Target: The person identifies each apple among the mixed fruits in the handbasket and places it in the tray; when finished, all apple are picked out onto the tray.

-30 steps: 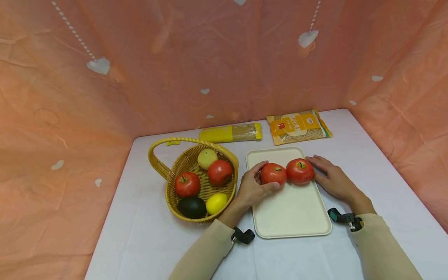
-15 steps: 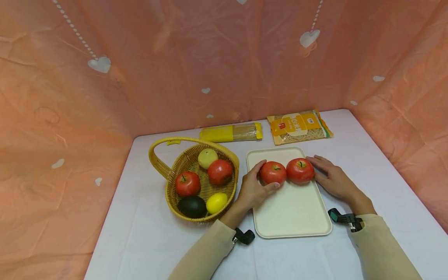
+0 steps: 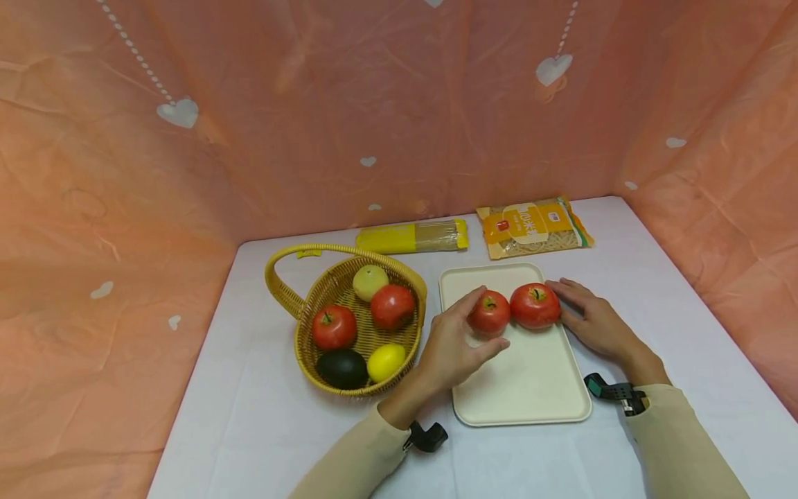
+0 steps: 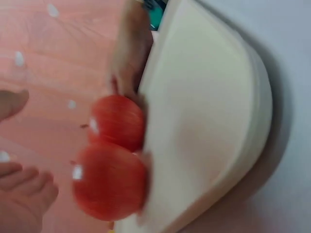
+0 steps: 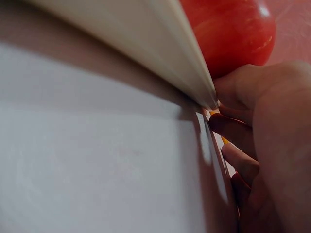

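Two red apple-like fruits stand side by side on the cream tray, the left one and the right one. My left hand is beside the left fruit, thumb and fingers spread; the left wrist view shows a gap between this hand and the fruit. At the tray's right edge, my right hand has its fingers extended by the right fruit. In the right wrist view the thumb side of that hand touches this fruit, with the other fingers beside the rim.
Left of the tray stands a yellow wicker basket with a raised handle, holding two red fruits, a pale green one, a yellow one and a dark one. Behind lie a yellow noodle pack and an orange pasta bag.
My left hand has loosened from around the left fruit and drawn back slightly toward me, its thumb now apart from it. That fruit has shifted slightly. The right hand stays in place.
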`<action>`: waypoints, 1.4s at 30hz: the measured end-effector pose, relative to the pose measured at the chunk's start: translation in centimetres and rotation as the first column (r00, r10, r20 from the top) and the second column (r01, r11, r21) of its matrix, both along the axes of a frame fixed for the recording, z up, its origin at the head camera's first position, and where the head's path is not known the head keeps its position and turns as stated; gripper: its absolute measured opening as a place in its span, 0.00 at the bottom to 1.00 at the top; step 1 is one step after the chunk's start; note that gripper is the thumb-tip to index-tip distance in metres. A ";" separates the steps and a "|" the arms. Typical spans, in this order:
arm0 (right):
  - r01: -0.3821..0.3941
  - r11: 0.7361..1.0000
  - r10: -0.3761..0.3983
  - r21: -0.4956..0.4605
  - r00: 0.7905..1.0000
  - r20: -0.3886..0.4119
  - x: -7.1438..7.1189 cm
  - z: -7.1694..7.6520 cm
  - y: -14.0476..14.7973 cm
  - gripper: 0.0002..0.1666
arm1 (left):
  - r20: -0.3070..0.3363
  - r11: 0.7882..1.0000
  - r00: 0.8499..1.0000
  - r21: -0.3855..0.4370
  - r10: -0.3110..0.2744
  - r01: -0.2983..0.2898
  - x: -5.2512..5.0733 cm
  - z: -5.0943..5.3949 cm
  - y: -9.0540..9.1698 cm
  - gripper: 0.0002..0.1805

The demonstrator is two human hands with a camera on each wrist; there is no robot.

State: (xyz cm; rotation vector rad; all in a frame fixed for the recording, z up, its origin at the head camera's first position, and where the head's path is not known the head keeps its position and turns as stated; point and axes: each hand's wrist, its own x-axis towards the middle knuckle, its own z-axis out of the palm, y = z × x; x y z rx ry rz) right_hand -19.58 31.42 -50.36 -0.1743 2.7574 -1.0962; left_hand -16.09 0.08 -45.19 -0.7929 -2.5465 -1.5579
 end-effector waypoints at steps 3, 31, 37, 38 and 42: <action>0.001 1.000 -0.001 0.001 1.000 0.004 0.1 0.1 0.0 0.39 | 0.019 0.988 0.991 0.083 -0.136 0.134 1.0 1.2 -1.1 0.43; 0.005 1.000 -0.005 -0.006 1.000 -0.007 0.1 0.0 0.1 0.38 | -0.087 0.898 0.957 -0.377 -0.277 0.225 -2.3 9.2 -18.4 0.33; 0.004 1.000 -0.004 -0.007 1.000 -0.013 0.0 -0.1 0.2 0.38 | -0.136 0.829 0.943 -0.525 -0.305 0.192 -4.2 9.7 -17.8 0.30; 0.002 1.000 -0.002 -0.009 1.000 -0.011 0.0 -0.1 0.2 0.38 | -0.119 0.813 0.944 -0.548 -0.306 0.195 -4.5 9.6 -17.5 0.30; -0.003 1.000 0.003 -0.015 1.000 -0.012 0.0 -0.2 0.2 0.38 | -0.021 0.757 0.959 -0.618 -0.284 0.211 -5.5 9.1 -16.6 0.31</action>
